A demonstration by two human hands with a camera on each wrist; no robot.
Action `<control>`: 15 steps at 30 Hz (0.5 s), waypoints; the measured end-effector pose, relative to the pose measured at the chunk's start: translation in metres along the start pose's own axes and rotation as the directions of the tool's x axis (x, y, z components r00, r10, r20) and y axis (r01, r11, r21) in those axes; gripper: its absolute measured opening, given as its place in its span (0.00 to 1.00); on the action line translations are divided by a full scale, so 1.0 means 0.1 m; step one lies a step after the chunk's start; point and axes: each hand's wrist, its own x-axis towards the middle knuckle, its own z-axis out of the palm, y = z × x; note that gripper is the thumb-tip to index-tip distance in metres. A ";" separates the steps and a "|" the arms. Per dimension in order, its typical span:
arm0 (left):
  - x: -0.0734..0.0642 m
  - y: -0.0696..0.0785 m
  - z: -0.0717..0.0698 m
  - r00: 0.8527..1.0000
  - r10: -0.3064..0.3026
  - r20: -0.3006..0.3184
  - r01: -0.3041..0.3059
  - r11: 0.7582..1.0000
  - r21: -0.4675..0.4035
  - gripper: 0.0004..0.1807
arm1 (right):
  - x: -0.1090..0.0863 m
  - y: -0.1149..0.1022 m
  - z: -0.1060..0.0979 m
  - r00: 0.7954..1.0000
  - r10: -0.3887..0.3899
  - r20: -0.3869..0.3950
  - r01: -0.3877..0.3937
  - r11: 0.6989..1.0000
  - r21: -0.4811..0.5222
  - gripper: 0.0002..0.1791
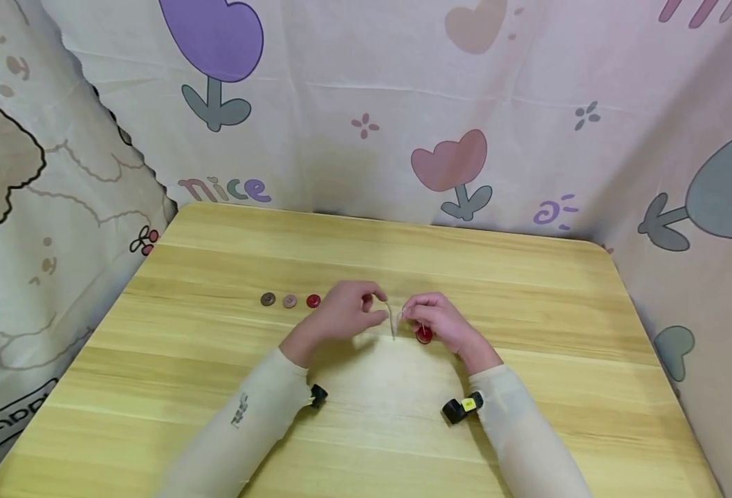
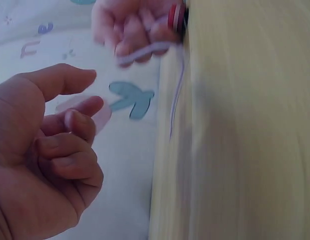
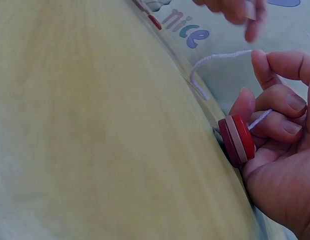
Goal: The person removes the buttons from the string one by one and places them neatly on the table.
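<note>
My right hand (image 1: 438, 319) pinches a pale string (image 3: 220, 56) between thumb and forefinger, and the string's loose end curves down towards the table. Threaded on that string is a stack of buttons (image 3: 236, 140), dark red, pink and bright red, hanging beside the right hand's curled fingers. In the head view only the red top button (image 1: 424, 335) shows clearly. Just left of the string's end is my left hand (image 1: 349, 309). Its thumb and forefinger stand apart, holding nothing, and the left wrist view shows the string (image 2: 177, 92) separate from them.
A brown button (image 1: 268, 299), a pink button (image 1: 289, 301) and a red button (image 1: 313, 301) lie in a row on the wooden table (image 1: 403, 415), left of the left hand. A printed curtain (image 1: 341, 159) hangs behind the table's far edge.
</note>
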 end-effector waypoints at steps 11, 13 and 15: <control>0.11 0.09 0.22 0.998 -0.043 0.039 0.043 0.999 0.006 0.06 | 0.01 0.03 0.00 1.000 -0.012 0.011 0.012 1.000 0.006 0.10; 0.12 0.08 0.23 0.999 -0.035 0.037 0.035 0.999 -0.005 0.05 | 0.00 0.02 0.00 1.000 -0.016 0.008 0.016 1.000 0.002 0.10; 0.13 0.08 0.25 0.999 -0.014 0.044 0.015 1.000 -0.016 0.05 | 0.00 0.01 0.00 1.000 -0.021 0.002 0.021 1.000 -0.002 0.10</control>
